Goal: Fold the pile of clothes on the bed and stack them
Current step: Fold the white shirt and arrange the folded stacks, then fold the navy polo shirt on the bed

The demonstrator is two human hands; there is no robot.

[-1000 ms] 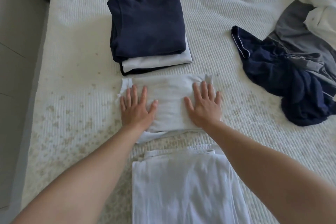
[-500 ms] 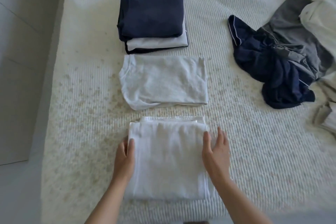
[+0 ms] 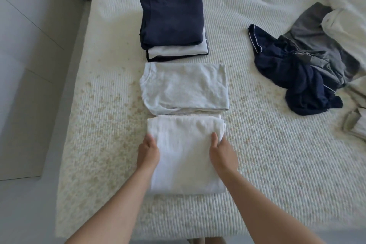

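Low centre of frame: left hand and right hand clasp the side edges of a folded white cotton garment, thumbs on top, likely to lift it flat toward the navy-topped folded stack at upper centre.

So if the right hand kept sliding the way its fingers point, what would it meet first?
The right hand points up the bed along the white folded cloth; past that, probably the light grey folded shirt.
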